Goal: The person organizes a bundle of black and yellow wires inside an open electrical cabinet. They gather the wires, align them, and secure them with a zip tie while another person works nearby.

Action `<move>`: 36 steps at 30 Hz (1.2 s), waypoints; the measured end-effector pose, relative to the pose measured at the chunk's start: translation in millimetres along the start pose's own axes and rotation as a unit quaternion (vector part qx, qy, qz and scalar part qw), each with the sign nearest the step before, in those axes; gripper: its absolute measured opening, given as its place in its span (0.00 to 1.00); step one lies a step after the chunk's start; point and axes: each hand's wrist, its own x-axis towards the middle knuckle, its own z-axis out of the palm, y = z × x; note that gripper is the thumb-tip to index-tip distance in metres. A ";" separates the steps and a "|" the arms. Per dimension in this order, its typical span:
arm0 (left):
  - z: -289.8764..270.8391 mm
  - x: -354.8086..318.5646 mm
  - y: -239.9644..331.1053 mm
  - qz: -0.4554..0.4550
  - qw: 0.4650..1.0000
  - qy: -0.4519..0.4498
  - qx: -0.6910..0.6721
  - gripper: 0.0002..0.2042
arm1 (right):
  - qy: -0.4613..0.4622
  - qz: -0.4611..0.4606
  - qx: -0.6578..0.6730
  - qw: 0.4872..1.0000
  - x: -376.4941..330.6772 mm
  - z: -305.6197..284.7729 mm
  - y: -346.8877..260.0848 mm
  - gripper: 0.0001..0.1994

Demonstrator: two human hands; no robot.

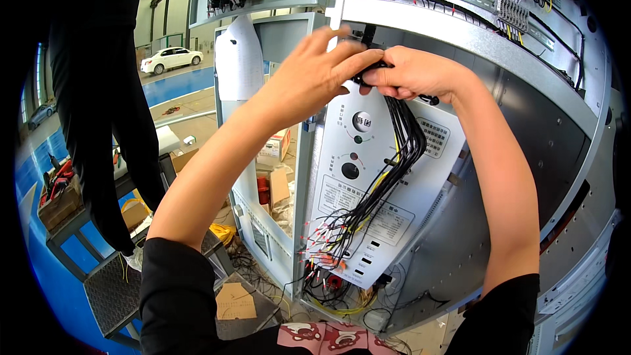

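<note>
A thick bundle of black wires [409, 137], with a few yellow ones among them, hangs down in front of a white printed panel [334, 151]. Near the bundle's top, my right hand [420, 72] is closed around it, thumb pressed against the wires. From the left, my left hand [319, 72] meets it at the same spot, its index finger on the bundle; the other fingers are lifted and smeared by motion. Below, the loose wire ends [325, 243] fan out with red and white tips. What lies between my fingers is partly hidden.
A grey metal cabinet frame [420, 16] surrounds the panel, with wired terminals [513, 13] above. Its door [299, 158] stands at the left. A person in dark trousers [98, 125] stands on a step platform [115, 296]. Cardboard [235, 301] lies low down.
</note>
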 end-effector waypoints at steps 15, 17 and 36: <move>2.9 -3.4 -24.5 -0.426 0.624 -0.241 -0.609 0.14 | 0.238 -0.169 -0.322 0.901 14.9 30.2 24.4 0.09; 9.9 -7.7 -21.9 -0.405 0.702 -0.210 -0.547 0.16 | 0.139 -0.117 -0.226 0.957 25.2 18.7 24.5 0.10; 41.4 -19.9 0.3 -0.432 0.811 -0.026 -0.393 0.08 | 0.345 -0.150 -0.396 0.837 -40.1 61.9 65.3 0.33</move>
